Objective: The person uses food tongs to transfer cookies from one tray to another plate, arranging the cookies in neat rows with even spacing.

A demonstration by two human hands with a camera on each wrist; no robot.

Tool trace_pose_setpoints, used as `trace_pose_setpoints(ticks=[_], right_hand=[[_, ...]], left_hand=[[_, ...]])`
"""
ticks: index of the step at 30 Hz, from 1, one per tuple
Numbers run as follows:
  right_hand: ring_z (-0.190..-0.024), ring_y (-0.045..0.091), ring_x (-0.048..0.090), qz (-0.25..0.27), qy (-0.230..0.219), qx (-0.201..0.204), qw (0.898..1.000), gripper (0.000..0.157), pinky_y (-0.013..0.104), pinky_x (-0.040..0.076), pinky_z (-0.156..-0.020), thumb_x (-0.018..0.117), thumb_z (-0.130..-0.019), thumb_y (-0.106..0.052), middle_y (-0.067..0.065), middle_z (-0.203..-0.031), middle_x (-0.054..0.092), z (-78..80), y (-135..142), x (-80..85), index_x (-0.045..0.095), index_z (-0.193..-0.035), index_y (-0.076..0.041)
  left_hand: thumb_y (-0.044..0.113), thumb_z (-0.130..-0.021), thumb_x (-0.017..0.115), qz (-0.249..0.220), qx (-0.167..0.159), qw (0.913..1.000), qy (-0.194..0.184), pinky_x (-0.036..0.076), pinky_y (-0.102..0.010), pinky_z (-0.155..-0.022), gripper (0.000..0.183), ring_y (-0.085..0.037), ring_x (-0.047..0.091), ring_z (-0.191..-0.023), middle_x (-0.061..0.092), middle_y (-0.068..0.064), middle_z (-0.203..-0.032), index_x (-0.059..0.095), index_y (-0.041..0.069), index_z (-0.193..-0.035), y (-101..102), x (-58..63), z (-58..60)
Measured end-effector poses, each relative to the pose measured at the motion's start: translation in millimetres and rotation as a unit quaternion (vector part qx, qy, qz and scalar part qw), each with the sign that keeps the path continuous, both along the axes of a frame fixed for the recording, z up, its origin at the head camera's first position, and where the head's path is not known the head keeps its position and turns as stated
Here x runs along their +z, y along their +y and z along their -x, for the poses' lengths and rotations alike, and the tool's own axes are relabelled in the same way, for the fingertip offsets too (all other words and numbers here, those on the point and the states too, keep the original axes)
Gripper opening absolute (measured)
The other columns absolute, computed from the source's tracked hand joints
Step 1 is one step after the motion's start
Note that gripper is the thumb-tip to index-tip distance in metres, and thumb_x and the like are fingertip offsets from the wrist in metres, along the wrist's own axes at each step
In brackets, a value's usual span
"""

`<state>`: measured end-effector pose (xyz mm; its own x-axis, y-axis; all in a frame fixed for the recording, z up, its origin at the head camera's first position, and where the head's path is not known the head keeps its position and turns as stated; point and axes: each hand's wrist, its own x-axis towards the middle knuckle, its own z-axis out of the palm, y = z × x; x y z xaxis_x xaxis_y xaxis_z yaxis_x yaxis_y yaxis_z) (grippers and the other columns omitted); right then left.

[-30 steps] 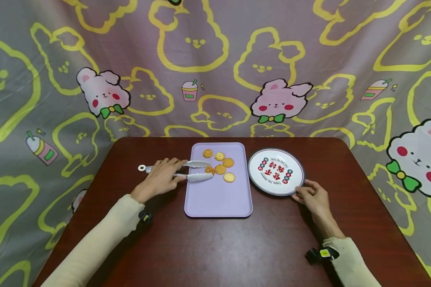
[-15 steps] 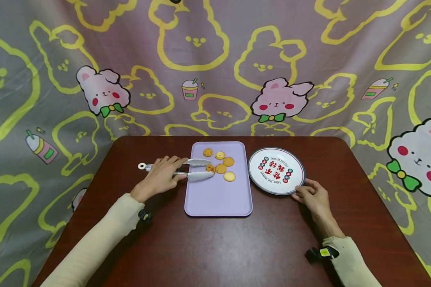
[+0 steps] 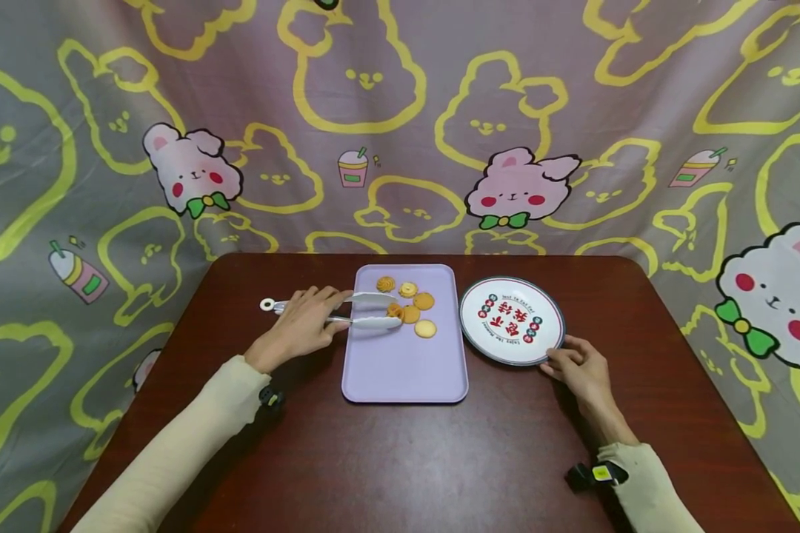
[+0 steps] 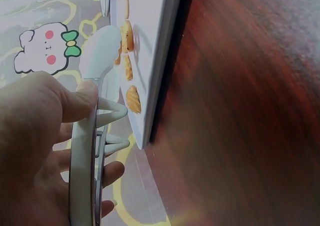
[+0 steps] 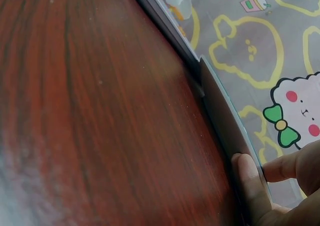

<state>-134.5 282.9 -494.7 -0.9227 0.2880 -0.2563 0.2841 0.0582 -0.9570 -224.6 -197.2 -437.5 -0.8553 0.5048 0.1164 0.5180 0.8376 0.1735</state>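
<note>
In the head view my left hand (image 3: 301, 326) grips metal tongs (image 3: 372, 323) with pale scalloped tips. The tips are spread low over a lilac tray (image 3: 403, 374), either side of a curly cookie (image 3: 395, 311). This cookie sits against a round flat cookie (image 3: 410, 314). Several more cookies lie beside and behind them. The left wrist view shows my thumb along the tongs (image 4: 82, 171), fingers wrapped on the far side. My right hand (image 3: 585, 366) pinches the near right rim of a white plate (image 3: 513, 296) printed with red characters; in the right wrist view fingers hold its edge (image 5: 225, 121).
A dark red-brown wooden table (image 3: 407, 466) carries everything. The plate stands close to the tray's right edge. Behind and to both sides hangs a curtain (image 3: 400, 96) with cartoon bears.
My left hand has moved slightly right with the tongs, and the tips reach further over the tray. The curly cookie has shifted a little right. My right hand stays at the plate's rim.
</note>
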Motion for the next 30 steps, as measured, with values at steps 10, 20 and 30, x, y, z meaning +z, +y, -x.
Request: trace_pose_setpoints(ticks=[10,20,30], right_hand=[[-0.075,-0.001,0.071,-0.003,0.011,0.001,1.000,0.062,0.022,0.062,-0.075,0.058,-0.102,-0.001,-0.013,-0.082,0.067,-1.5,0.0,-0.4,0.030,-0.156,0.009],[-0.076,-0.001,0.071,0.004,0.015,0.004,1.000,0.060,0.021,0.062,-0.076,0.058,-0.102,-0.001,-0.013,-0.082,0.067,-1.5,2.1,-1.4,0.031,-0.155,0.010],[-0.076,-0.002,0.071,-0.001,0.012,0.006,1.000,0.060,0.021,0.062,-0.076,0.059,-0.102,-0.003,-0.014,-0.085,0.067,0.7,2.7,-3.0,0.032,-0.155,0.009]], left_hand=[[0.040,-0.101,0.068,0.002,-0.013,0.9998,0.012,0.044,-0.054,-0.098,0.058,-0.035,0.060,-0.117,0.064,-0.010,-0.139,0.054,0.016,-0.152,12.0,5.8,3.6],[0.040,-0.100,0.069,0.001,-0.035,0.9989,0.030,0.046,-0.050,-0.092,0.060,-0.032,0.060,-0.112,0.065,-0.007,-0.135,0.053,0.018,-0.153,40.3,10.5,11.9],[0.043,-0.100,0.068,0.010,-0.049,0.9985,0.020,0.046,-0.051,-0.096,0.062,-0.034,0.060,-0.122,0.065,-0.007,-0.137,0.051,0.020,-0.155,73.6,15.3,24.5]])
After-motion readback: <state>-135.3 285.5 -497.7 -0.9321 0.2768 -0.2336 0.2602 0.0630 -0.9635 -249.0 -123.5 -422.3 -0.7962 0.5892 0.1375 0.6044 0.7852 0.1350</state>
